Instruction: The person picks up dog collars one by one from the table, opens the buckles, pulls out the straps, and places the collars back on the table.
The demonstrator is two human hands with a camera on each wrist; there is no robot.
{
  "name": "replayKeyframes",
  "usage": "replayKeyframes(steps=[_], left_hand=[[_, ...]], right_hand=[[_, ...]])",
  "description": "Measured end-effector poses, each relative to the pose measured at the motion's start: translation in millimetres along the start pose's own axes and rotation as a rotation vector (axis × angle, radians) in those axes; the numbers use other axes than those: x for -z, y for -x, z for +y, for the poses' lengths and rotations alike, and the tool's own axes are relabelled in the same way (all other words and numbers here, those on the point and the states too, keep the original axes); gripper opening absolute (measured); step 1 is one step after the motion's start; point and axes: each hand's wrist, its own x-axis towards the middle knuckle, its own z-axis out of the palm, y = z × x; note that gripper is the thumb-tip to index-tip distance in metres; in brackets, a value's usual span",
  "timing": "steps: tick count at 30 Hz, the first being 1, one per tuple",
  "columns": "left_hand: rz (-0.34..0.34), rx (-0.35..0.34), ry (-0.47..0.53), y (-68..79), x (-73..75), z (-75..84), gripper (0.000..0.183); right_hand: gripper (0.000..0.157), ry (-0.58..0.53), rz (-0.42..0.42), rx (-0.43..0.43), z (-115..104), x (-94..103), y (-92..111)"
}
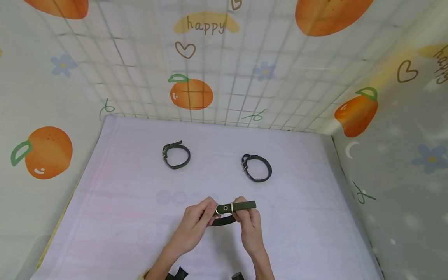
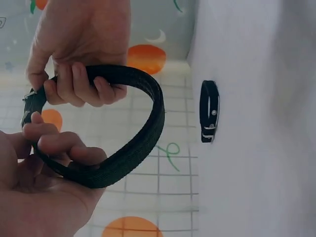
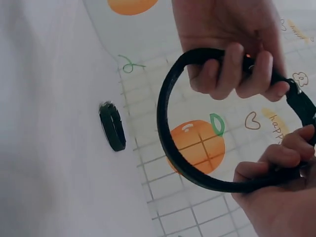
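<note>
Two bare hands grasp a dark green strap loop (image 1: 226,208) raised above the table (image 1: 122,217), the left hand (image 1: 192,225) gripping from eight o'clock and the right hand (image 1: 250,227) from four, as we look down from the head camera. In the left wrist view, we see the fingers of both hands curled round a band of woven, ribbed webbing, bent into a rounded teardrop. Beside the left fingertips we make out a shiny metal ring (image 1: 219,210), then a round metal eyelet (image 1: 225,208) and a slim metal buckle (image 1: 231,207), with the strap's flat, square-cut end pointing to three o'clock. Beyond the hands, we find two more buckled loops lying apart on smooth, pale cloth: a dark green one (image 1: 178,167) between ten and eleven o'clock, and a near-black one (image 1: 269,168) at one. Farther out, at twelve, hangs a thin, slightly sheer curtain (image 1: 280,89), printed with a grid, plump oranges (image 1: 191,94), hearts and the word "happy."
</note>
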Motion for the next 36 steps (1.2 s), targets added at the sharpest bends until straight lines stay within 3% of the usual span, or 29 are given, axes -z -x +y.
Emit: replayKeyframes(steps=[6,10,18,24,28,32,36], left_hand=[[0.035,0.049,0.028,3.4,2.4,1.1,0.031],[0.04,0.046,0.046,4.7,5.6,-1.6,0.031],[-0.023,0.019,0.062,2.5,9.6,2.0,0.027],[-0.071,0.016,0.182,2.5,18.3,-0.6,0.024],[-0.101,0.014,0.28,2.4,27.6,-8.0,0.024],[-0.068,0.02,0.344,0.3,40.4,-16.7,0.027],[0.024,0.049,0.394,-3.6,56.4,-24.6,0.021]], right_hand=[[0.029,-0.12,0.051,-0.035,-3,2.2,0],[0.027,-0.152,0.065,-0.028,-3,4.1,-1],[0.025,-0.085,-0.041,-0.044,-1,6.3,0],[0.03,-0.149,-0.04,0.004,-3,8.8,-2],[0.033,-0.18,-0.01,-0.039,-5,14.4,-4],[0.032,-0.195,0.047,-0.089,-5,25.1,-9],[0.029,-0.146,0.113,-0.094,-3,39.8,-17]])
